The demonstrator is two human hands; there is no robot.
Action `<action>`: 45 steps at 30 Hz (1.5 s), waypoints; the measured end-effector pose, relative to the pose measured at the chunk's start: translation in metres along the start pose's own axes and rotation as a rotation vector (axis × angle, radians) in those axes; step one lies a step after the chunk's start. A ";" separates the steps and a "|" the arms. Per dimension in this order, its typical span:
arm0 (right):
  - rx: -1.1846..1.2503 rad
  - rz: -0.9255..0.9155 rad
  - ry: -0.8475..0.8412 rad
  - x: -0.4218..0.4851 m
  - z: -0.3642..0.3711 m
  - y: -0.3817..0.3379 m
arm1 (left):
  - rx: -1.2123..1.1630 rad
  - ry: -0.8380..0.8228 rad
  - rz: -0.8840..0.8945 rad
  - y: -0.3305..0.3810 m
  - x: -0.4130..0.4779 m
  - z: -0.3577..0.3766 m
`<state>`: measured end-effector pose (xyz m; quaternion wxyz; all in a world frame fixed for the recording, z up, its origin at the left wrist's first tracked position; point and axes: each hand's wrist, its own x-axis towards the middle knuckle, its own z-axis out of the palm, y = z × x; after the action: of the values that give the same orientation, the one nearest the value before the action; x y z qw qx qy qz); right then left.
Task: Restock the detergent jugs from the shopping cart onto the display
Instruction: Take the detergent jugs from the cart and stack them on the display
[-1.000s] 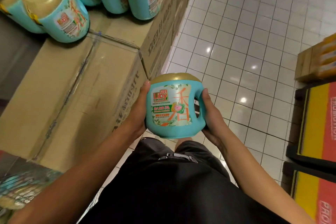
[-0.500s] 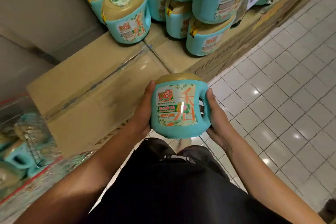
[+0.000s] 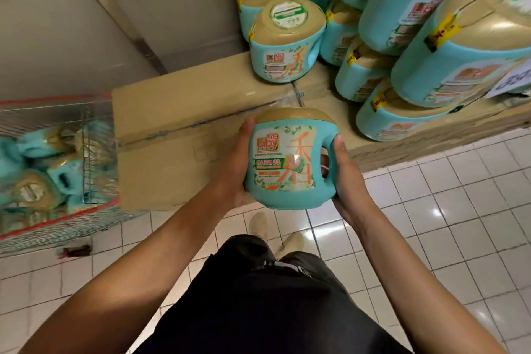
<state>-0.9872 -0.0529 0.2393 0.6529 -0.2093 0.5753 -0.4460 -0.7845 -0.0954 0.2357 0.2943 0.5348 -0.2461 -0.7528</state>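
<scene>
I hold a teal detergent jug [image 3: 284, 158] with a gold lid upright in front of me, its label facing me. My left hand [image 3: 234, 164] grips its left side. My right hand [image 3: 344, 178] grips the handle side, fingers curled through the handle. The jug hangs over the near edge of the cardboard-box display [image 3: 178, 129]. Several matching jugs [image 3: 287, 40] are stacked on the boxes to the upper right. The wire shopping cart [image 3: 57, 169] with a red rim stands at the left, with several more jugs [image 3: 31, 187] lying inside.
A grey wall [image 3: 86, 23] rises behind the display and cart. White tiled floor [image 3: 448, 224] spreads to the right and below. My shoes [image 3: 275, 230] stand close to the boxes. A white price card [image 3: 514, 80] leans on the jugs at the right.
The view has swung left and down: the cart has come into sight at the left and the stacked jugs now fill the upper right. Both hands keep the same hold on the jug.
</scene>
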 end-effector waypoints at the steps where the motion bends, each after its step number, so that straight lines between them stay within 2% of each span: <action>1: -0.025 -0.040 -0.011 0.005 0.004 -0.006 | 0.007 0.009 0.025 0.008 0.001 0.001; 4: -0.100 -0.156 -0.009 0.023 0.019 -0.032 | 0.023 0.056 0.143 0.040 0.007 0.002; 11: -0.172 -0.391 -0.001 0.064 0.058 -0.103 | 0.075 0.102 0.540 0.132 0.012 0.010; 17: -0.129 -0.593 0.012 0.099 0.090 -0.155 | 0.085 0.097 0.753 0.197 0.030 0.016; 21: -0.024 -0.623 0.036 0.123 0.102 -0.171 | 0.070 0.115 0.883 0.211 0.057 0.020; 26: 0.054 -0.605 0.068 0.139 0.113 -0.162 | 0.162 0.090 0.993 0.207 0.091 0.018; 29: -0.095 -0.728 0.121 0.139 0.115 -0.155 | 0.226 0.040 1.039 0.209 0.108 0.014; 34: -0.313 -0.746 0.195 0.145 0.113 -0.148 | 0.310 -0.009 1.043 0.214 0.133 0.011; 40: -0.387 -0.806 0.180 0.148 0.115 -0.142 | 0.388 0.076 1.004 0.227 0.147 0.013; 45: -0.448 -0.815 0.239 0.148 0.115 -0.140 | 0.395 0.047 1.007 0.227 0.155 0.007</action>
<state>-0.9365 -0.2747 0.2946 0.2930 -0.5007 0.5994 -0.5515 -0.7896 -0.3651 0.2908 0.5179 0.4128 -0.6021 -0.4459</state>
